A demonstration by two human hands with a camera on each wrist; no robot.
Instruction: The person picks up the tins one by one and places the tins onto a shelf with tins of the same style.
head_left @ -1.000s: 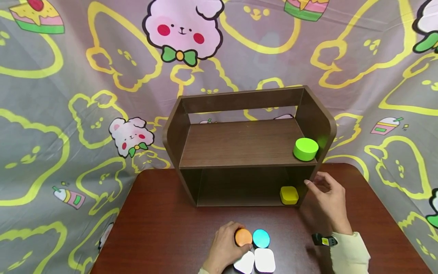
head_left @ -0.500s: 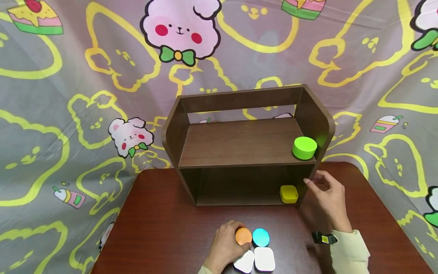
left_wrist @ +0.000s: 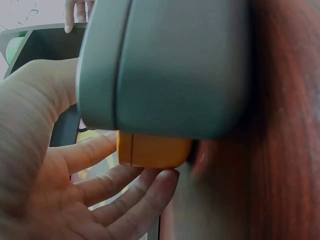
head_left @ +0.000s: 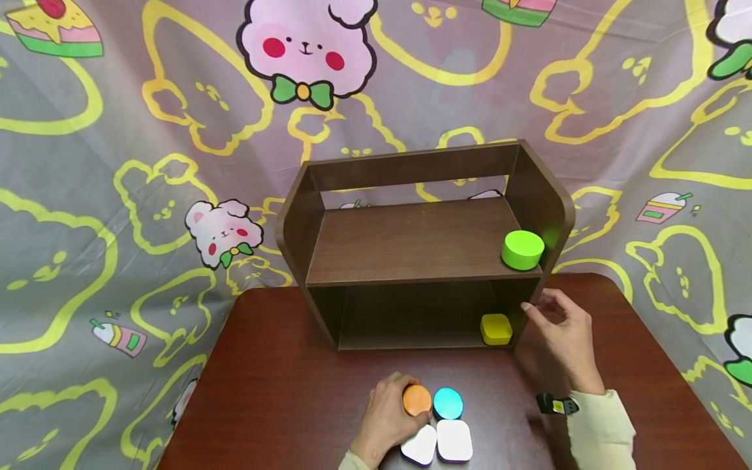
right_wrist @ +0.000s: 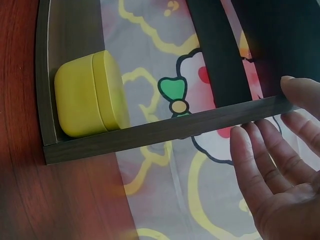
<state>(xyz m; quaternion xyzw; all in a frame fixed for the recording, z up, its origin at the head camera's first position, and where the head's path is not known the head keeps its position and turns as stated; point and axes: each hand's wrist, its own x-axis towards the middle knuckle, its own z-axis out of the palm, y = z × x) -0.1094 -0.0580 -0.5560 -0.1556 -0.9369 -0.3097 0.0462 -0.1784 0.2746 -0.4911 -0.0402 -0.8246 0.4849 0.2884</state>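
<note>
My left hand (head_left: 388,418) curls its fingers round a round orange box (head_left: 417,399) at the table's front; in the left wrist view the orange box (left_wrist: 152,150) sits against my fingers (left_wrist: 100,152), behind a large grey-white box (left_wrist: 165,65). Beside it lie a cyan round box (head_left: 448,403) and two white boxes (head_left: 454,440). My right hand (head_left: 561,329) is open, its fingertips (right_wrist: 260,145) at the right side panel of the dark wooden shelf (head_left: 411,170). A yellow box (head_left: 496,328) sits in the lower compartment, a green round box (head_left: 522,249) on the upper board.
The shelf stands at the back of a dark red-brown table (head_left: 276,391). A cartoon-printed cloth (head_left: 147,163) hangs behind and drapes around the table. My right wrist wears a black band (head_left: 555,405) below a pale sleeve (head_left: 599,431).
Almost nothing differs. The view has shifted slightly; both hands stay where they were, the left on the orange box and the right by the shelf's side.
</note>
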